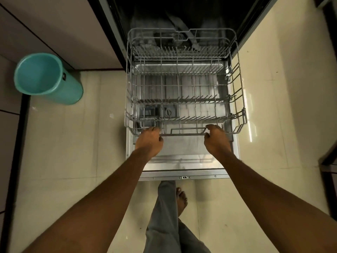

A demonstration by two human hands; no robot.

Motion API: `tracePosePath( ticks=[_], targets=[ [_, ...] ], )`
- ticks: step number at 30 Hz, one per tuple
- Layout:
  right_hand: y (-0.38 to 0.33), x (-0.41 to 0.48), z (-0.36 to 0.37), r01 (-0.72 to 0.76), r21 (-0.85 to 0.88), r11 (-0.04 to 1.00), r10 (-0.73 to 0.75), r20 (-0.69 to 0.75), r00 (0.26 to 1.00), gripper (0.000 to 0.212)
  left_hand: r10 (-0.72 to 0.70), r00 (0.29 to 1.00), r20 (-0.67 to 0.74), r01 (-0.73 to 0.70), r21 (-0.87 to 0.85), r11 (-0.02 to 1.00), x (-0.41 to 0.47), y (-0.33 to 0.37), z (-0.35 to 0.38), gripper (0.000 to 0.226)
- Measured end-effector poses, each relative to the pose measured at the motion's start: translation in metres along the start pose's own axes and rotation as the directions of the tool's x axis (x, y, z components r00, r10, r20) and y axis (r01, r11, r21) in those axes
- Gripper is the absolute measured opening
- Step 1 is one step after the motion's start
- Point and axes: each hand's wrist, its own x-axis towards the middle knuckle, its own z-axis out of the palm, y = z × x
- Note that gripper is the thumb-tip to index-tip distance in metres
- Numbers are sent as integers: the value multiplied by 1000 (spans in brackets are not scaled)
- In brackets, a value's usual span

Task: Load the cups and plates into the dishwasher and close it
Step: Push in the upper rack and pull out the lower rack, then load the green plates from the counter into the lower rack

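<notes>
Over the open dishwasher door (182, 161), left hand (149, 140) and right hand (217, 140) grip the front rail of the rack (184, 99). Rack holds no dishes. Teal bin (48, 78) stands on floor (73, 143), well left.

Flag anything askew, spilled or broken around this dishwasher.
Nothing stands out. The empty rack sits square over the open door, left hand and right hand gripping its front rail; the teal bin stands upright.

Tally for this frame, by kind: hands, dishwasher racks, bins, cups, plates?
hands: 2, left hand and right hand, both gripping the rack's front rail
dishwasher rack: 1
teal bin: 1
cups: 0
plates: 0
Total: 4
</notes>
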Motion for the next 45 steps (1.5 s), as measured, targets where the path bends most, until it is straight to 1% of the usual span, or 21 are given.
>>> tracePosePath(
  ticks=[2, 6, 9, 12, 17, 22, 24, 27, 30, 36, 41, 45],
  targets=[
    [-15, -10, -15, 36, 37, 999, -35, -31, 999, 36, 31, 997, -78, -32, -24, 999, -9, 6, -19, 32],
    [-59, -28, -52, 132, 90, 987, -124, -81, 989, 35, 45, 976, -214, -57, -49, 997, -31, 18, -74, 42],
    [-97, -45, -81, 205, 110, 972, -195, -96, 976, 38, 47, 959, -280, -63, -50, 997, -52, 25, -116, 45],
    [-134, -60, -109, 263, 126, 957, -249, -115, 962, 38, 59, 947, -317, -73, -33, 997, -72, 28, -154, 48],
    [-199, -92, -156, 393, 104, 914, -376, -156, 914, 40, 44, 917, -397, -52, -11, 999, -116, 22, -226, 55],
    [-265, -118, -189, 505, 60, 861, -484, -206, 850, 39, 16, 866, -499, -29, -18, 999, -156, 2, -298, 57],
    [-292, -128, -198, 541, 51, 840, -517, -233, 824, 37, 28, 838, -545, -37, -6, 999, -168, -10, -328, 56],
    [-336, -140, -207, 561, 43, 827, -534, -254, 806, 41, 23, 796, -605, -31, -2, 1000, -184, -33, -373, 54],
    [-387, -148, -213, 589, 32, 807, -559, -278, 781, 46, 13, 739, -673, -33, -17, 999, -192, -64, -422, 52],
    [-504, -150, -216, 624, 80, 777, -546, -409, 732, 46, 92, 670, -736, -75, 56, 996, -199, -131, -526, 53],
    [-589, -149, -219, 655, 114, 747, -542, -465, 700, 44, 118, 643, -757, -78, 89, 993, -201, -179, -597, 53],
    [-640, -140, -227, 683, 103, 723, -555, -503, 663, 43, 104, 620, -777, -75, 74, 994, -194, -207, -639, 54]
  ],
)
